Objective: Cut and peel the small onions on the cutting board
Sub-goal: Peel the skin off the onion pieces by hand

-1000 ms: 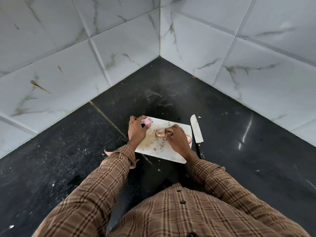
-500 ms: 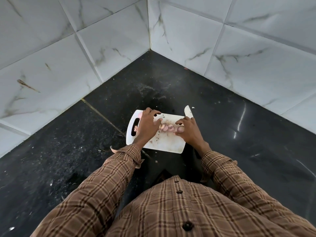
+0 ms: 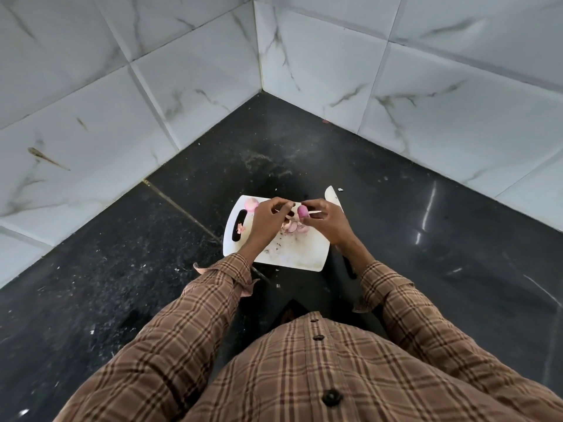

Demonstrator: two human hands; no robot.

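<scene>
right hand (image 3: 324, 222) pinches a small purple onion (image 3: 303, 211) between thumb and fingertips, lifted just above the cutting board (image 3: 307, 254). left hand (image 3: 268, 222) has its fingers curled toward the same onion, pinching at something thin and pale, most likely a strip of skin; too small to be sure.

judgement: the step in hand is peeling. to do it well, keep the right-hand pinch firm on the bare flesh end so the onion does not roll, and have the left pull the skin away in one strip, along the length, rather than picking bits. work low over the board so scraps fall on it.

below the hands, several cut and peeled pieces (image 3: 297, 228) lie in a cluster near the board's middle, with dark flecks and crumbs around them. one more pale pink onion (image 3: 251, 204) sits at the far left corner, beside the handle slot (image 3: 239, 225). a scrap of skin (image 3: 241, 228) lies by the slot.

knife (image 3: 330, 194) lies just off the board's right edge on the black counter (image 3: 426, 269), blade pointing away, partly hidden by the right hand. neither hand holds it. marble-look tiles (image 3: 182, 86) close the corner behind.
</scene>
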